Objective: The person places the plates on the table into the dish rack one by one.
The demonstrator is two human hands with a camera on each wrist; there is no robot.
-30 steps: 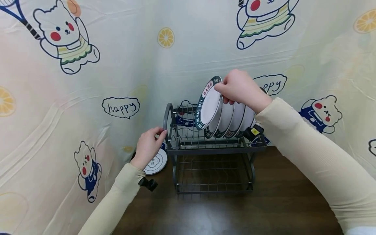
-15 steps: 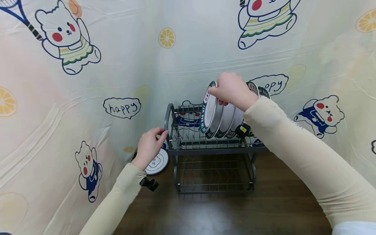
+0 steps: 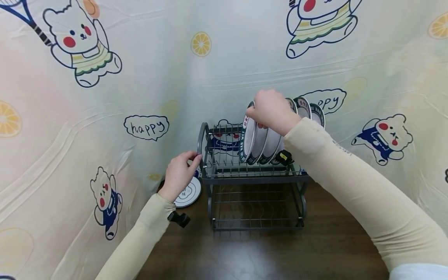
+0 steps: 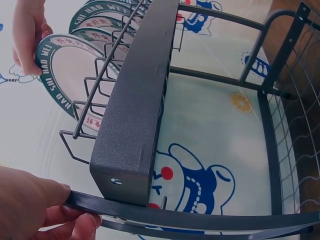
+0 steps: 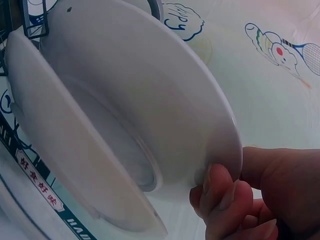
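My right hand (image 3: 272, 112) pinches the upper rim of a white plate (image 3: 249, 137) with a green lettered border. This plate stands almost upright at the left end of a row of similar plates (image 3: 271, 144) in the upper tier of a dark dish rack (image 3: 257, 180). In the right wrist view, thumb and fingertips (image 5: 227, 197) clasp its edge, with the pale back of the plate (image 5: 165, 100) showing. My left hand (image 3: 179, 171) grips the left side frame of the rack; the left wrist view shows thumb and fingers around the dark bar (image 4: 82, 201).
Below is the rack's lower wire shelf (image 3: 255, 212). A white dish (image 3: 189, 193) with a printed centre lies on the dark wooden surface (image 3: 259, 252), partly behind my left hand. A patterned cloth (image 3: 147, 70) hangs behind the rack and along the left.
My right hand has moved slightly left and down with the plate, which now stands lower and more upright against the wires. My left hand stays on the rack frame.
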